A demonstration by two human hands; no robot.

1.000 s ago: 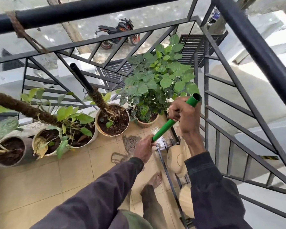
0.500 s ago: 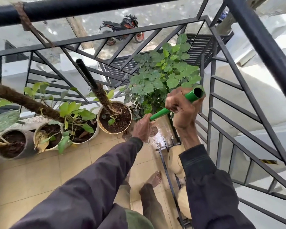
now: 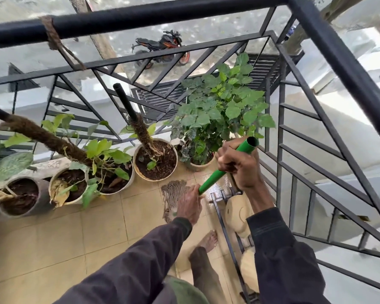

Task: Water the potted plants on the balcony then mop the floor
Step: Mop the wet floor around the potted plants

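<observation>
1. Your right hand [image 3: 239,165] clenches the green mop handle [image 3: 212,179] near its top; your left hand [image 3: 190,205] grips it lower down.
2. The mop head [image 3: 173,191] lies on the tiles [image 3: 53,249] just beyond that lower grip.

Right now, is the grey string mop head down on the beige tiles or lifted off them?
Down: the grey string mop head lies fanned out flat on the beige tiles.

Mop head [image 3: 173,191] on floor [image 3: 53,249] before pots [image 3: 155,159].
</observation>
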